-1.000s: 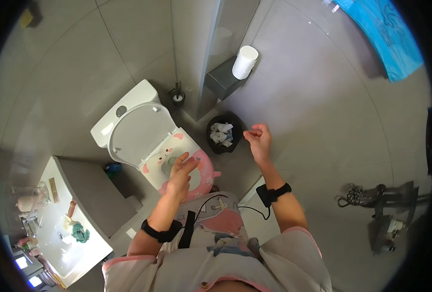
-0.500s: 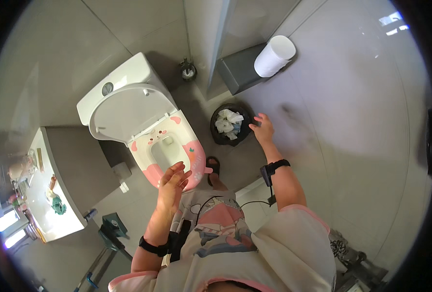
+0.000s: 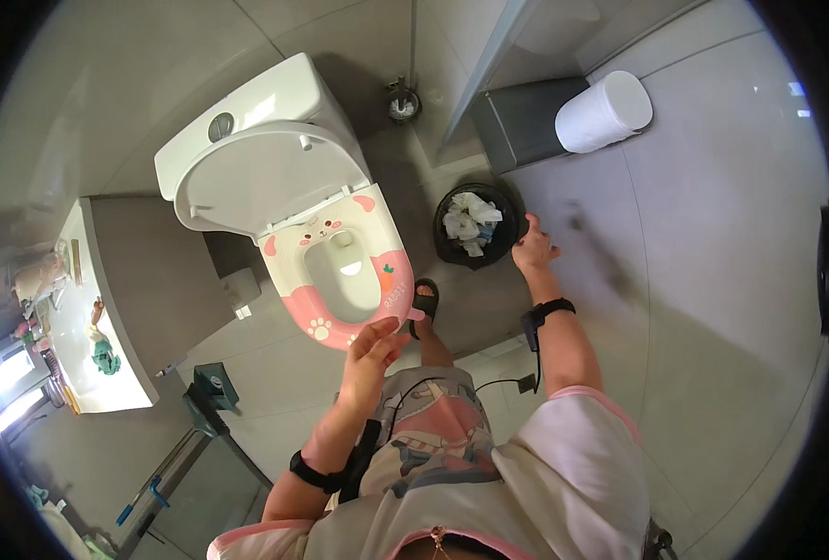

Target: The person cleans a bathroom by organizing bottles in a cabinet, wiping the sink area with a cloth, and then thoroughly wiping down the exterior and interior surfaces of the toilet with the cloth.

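Note:
My left hand (image 3: 371, 362) hovers by the front edge of a pink and white padded toilet seat (image 3: 307, 291) with an animal face and paw prints. Its fingers are loosely bent, holding nothing that I can see. The white toilet's lid (image 3: 270, 182) is raised against the tank. On the right, my right hand (image 3: 535, 252) is open beside the rim of a round bin (image 3: 449, 254) with a black liner. White crumpled tissues (image 3: 470, 222) lie inside the bin. Whether a fingertip touches the rim I cannot tell.
A white roll-shaped container (image 3: 604, 112) stands on a dark ledge (image 3: 512, 131) at the far right. A toilet brush holder (image 3: 401, 103) sits behind the toilet. Left is a white counter (image 3: 120, 387) with small items; below it, a dark green handled tool (image 3: 215, 386).
The view has shifted, with toilet and bin now nearer the left hand's side of my reach unchanged. My right hand has come closer to the bin's rim; my left fingers have drawn together.

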A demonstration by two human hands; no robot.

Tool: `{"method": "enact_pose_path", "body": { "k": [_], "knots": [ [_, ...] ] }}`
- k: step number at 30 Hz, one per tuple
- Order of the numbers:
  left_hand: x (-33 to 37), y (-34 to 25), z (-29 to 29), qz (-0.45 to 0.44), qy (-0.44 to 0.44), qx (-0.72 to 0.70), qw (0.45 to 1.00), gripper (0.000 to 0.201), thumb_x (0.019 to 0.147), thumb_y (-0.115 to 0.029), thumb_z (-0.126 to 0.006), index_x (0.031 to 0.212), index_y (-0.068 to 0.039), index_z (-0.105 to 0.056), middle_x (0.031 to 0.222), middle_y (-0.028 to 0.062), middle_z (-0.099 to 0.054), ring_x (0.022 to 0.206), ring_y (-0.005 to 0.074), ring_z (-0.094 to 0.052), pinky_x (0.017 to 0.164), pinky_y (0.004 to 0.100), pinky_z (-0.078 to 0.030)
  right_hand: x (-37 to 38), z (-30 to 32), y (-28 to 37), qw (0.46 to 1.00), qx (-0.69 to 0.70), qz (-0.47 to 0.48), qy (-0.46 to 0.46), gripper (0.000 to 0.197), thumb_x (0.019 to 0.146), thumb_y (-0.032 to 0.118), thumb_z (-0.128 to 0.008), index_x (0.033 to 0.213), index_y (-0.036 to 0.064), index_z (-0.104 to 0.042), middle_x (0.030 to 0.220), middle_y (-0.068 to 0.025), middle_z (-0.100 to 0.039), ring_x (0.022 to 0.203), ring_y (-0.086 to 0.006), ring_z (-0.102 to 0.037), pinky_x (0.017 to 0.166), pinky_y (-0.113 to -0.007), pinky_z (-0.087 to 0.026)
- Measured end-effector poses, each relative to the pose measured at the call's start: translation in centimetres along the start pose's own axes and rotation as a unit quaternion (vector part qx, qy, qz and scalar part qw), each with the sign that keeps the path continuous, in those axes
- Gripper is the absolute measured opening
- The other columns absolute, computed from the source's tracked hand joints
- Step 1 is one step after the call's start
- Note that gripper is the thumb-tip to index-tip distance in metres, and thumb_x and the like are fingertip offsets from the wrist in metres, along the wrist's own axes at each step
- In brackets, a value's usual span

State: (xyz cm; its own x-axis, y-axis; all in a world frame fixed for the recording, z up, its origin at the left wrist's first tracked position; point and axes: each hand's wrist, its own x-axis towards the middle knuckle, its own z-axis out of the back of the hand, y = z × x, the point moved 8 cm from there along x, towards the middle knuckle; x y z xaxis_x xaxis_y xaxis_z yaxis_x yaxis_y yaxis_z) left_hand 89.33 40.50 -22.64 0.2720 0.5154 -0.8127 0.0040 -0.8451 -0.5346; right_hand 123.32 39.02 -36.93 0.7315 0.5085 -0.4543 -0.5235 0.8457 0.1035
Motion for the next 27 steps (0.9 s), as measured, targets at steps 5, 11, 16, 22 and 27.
{"method": "enact_pose_path", "body": {
  "k": [5, 11, 16, 22, 27],
  "knots": [
    [0.0, 1.6, 0.4, 0.02, 0.009, -0.017, 1.0, 0.03, 0.083, -0.007, -0.044, 0.111, 0.004, -0.045, 0.105, 0.0087, -0.051, 0.094, 0.0192, -0.053, 0.073, 0.0247, -0.039, -0.3, -1.2, -1.0, 0.998, 0.061, -0.023, 0.008, 0.06, 0.071, 0.007, -0.062, 0.122, 0.0219, -0.034, 0.099, 0.0029, -0.059, 0.108, -0.0219, -0.044, 0.092, -0.052, -0.021],
    [0.1, 1.2, 0.5, 0.016, 0.0, -0.013, 1.0, 0.03, 0.083, -0.007, -0.044, 0.111, 0.004, -0.045, 0.104, 0.0085, -0.051, 0.092, 0.0184, -0.053, 0.071, 0.0243, -0.039, -0.1, 0.0, -1.6, 0.992, 0.108, 0.014, -0.059, 0.043, 0.07, 0.01, -0.065, 0.11, 0.0165, -0.049, 0.096, 0.0019, -0.061, 0.099, -0.0191, -0.05, 0.088, -0.048, -0.024],
    [-0.1, 0.0, -0.1, 0.003, 0.008, -0.015, 1.0, 0.031, 0.083, -0.007, -0.044, 0.111, 0.005, -0.045, 0.105, 0.0093, -0.05, 0.091, 0.018, -0.053, 0.071, 0.0241, -0.039, -0.1, -0.3, -3.1, 0.934, 0.346, 0.02, -0.084, 0.03, 0.076, 0.008, -0.06, 0.105, 0.0069, -0.05, 0.075, -0.0038, -0.065, 0.076, -0.0164, -0.059, 0.088, -0.036, -0.029],
    [0.1, 0.3, 0.2, -0.008, 0.007, 0.022, 1.0, 0.031, 0.083, -0.01, -0.047, 0.111, 0.005, -0.048, 0.096, 0.0071, -0.055, 0.09, 0.0141, -0.052, 0.07, 0.023, -0.039, -1.1, 0.1, -2.4, 0.775, 0.632, -0.011, 0.014, 0.026, 0.087, 0.015, -0.049, 0.107, -0.0015, -0.047, 0.09, -0.0128, -0.064, 0.085, -0.0186, -0.061, 0.084, -0.027, -0.037],
    [2.4, 1.0, -1.4, -0.052, 0.055, 0.114, 0.991, 0.032, 0.076, -0.009, -0.061, 0.105, 0.0, -0.054, 0.109, 0.0089, -0.055, 0.089, 0.0127, -0.054, 0.076, 0.0261, -0.043, -4.3, 3.0, -0.1, 0.76, 0.639, -0.049, 0.11, 0.034, 0.089, 0.027, -0.043, 0.114, 0.0032, -0.043, 0.102, -0.0127, -0.06, 0.087, -0.0176, -0.06, 0.074, -0.024, -0.038]
  ]
}}
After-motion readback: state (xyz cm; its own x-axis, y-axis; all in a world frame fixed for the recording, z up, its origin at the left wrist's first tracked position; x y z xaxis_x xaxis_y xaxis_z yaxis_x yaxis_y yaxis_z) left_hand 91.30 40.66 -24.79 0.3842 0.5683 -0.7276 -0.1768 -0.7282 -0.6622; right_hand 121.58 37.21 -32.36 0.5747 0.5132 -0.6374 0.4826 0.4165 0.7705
